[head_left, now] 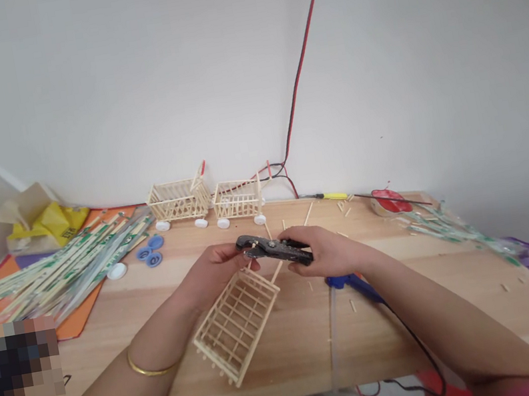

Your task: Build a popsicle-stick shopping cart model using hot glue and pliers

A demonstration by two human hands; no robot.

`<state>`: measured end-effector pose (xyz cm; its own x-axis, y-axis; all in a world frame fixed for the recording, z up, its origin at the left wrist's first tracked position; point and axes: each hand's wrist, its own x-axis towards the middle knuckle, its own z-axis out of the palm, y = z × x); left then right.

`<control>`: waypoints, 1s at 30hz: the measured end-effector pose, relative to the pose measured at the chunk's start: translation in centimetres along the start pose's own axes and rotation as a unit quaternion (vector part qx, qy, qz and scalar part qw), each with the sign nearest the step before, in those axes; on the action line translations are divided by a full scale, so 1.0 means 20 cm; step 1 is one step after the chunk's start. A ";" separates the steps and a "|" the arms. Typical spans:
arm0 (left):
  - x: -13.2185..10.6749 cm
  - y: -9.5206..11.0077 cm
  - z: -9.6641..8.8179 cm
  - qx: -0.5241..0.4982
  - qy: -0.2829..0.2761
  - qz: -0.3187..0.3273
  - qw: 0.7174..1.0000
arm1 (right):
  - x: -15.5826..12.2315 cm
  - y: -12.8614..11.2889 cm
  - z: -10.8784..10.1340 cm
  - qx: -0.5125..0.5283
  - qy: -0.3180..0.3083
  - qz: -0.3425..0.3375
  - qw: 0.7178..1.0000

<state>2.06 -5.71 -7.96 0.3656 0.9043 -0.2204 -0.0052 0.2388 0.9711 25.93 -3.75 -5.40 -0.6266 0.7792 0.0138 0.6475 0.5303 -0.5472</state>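
Observation:
My right hand (321, 249) is closed around the handles of black cutting pliers (272, 245). At the jaws, the fingers of my left hand (218, 270) pinch a thin stick at the end of a small basket built from wooden sticks (239, 324). The basket is tilted, its lattice side facing up, and two sticks stand out from the end nearest the pliers. Fingers partly hide the exact spot where jaws and stick meet. Just right of the basket, below my right hand, lies a blue glue gun (342, 281), partly hidden by my forearm.
Two finished-looking stick carts (179, 202) with white wheels stand by the wall. Packaged chopsticks (78, 266), blue caps (152, 252) and a white cap (116, 271) lie left. At the right are a red-topped container (391, 202), wrappers (452, 227) and a yellow-handled tool (334, 196).

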 end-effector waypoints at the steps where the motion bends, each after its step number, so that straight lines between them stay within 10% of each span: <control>1: 0.00 0.00 0.00 -0.001 -0.001 0.002 1.000 | 0.00 0.00 0.00 0.003 -0.002 0.002 1.000; 30: 0.01 0.00 0.00 0.017 -0.012 0.025 0.999 | 0.01 0.04 0.06 -0.097 0.012 -0.014 0.995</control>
<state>2.11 -5.57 -8.05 0.3873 0.9062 -0.1699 0.0073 0.1812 0.9834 25.76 -3.61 -6.80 -0.6359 0.7702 0.0482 0.7033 0.6041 -0.3746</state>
